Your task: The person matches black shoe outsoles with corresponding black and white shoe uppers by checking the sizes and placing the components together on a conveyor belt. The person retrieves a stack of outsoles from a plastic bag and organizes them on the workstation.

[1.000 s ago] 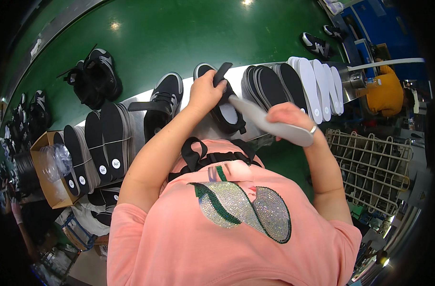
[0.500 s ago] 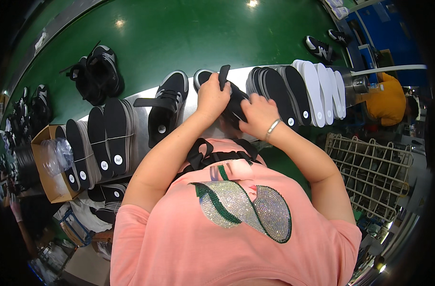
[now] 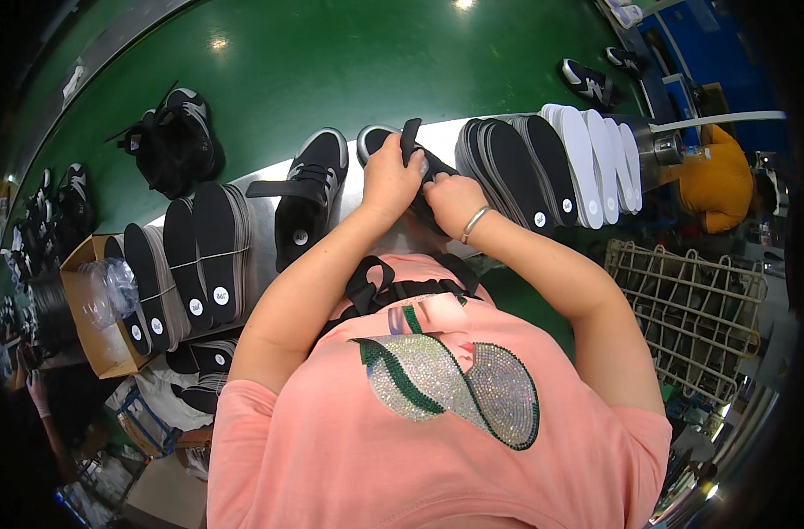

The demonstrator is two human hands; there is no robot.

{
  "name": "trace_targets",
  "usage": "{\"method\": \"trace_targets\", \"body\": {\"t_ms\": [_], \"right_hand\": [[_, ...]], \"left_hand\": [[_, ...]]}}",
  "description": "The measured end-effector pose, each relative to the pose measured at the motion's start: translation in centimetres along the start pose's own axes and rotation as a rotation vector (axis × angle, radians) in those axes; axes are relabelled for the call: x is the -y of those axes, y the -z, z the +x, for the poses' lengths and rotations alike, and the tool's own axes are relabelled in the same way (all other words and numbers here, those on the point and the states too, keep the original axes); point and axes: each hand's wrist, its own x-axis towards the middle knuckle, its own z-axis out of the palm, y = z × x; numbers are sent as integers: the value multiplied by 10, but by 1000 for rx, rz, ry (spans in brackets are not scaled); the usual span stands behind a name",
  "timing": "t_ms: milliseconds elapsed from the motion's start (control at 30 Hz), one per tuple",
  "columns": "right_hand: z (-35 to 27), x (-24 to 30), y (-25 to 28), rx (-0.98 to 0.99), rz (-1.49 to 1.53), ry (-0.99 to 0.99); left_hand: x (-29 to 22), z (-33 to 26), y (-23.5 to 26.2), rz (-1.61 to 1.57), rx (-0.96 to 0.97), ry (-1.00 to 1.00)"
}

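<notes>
A black sneaker (image 3: 370, 139) with a silver-edged toe lies in front of me, its toe pointing away and its black strap (image 3: 410, 137) standing up. My left hand (image 3: 393, 179) is closed around its front and middle, beside the raised strap. At the shoe's opening, my right hand (image 3: 456, 203) has its fingers curled in against the upper; the fingertips are partly hidden inside. To the left stands a matching sneaker (image 3: 318, 163), its strap folded out sideways and a pale round label showing on the insole inside.
Black insole stacks (image 3: 217, 256) stand at left, some tied with string, by a cardboard box (image 3: 83, 304) holding clear plastic. More black insoles (image 3: 499, 163) and white insoles (image 3: 571, 159) are at right. Another shoe pair (image 3: 177, 145) rests on the green table (image 3: 358, 62). A wire rack (image 3: 684, 309) stands lower right.
My right hand has moved left and farther into the shoe's opening, its fingers more curled now. The left hand keeps its hold on the shoe's front.
</notes>
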Motion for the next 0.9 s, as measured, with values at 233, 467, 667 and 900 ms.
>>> {"method": "trace_targets", "body": {"t_ms": [233,467,667,900], "right_hand": [[33,-5,12,570,-8,11],[39,6,25,802,-222,80],[35,6,25,656,-243,27],[23,-11,43,845,-114,199]], "left_hand": [[4,1,0,-61,8,3],[5,0,-2,-95,-10,-8],[7,2,-2,-66,-2,-33],[6,0,-1,-46,-12,-28]]}}
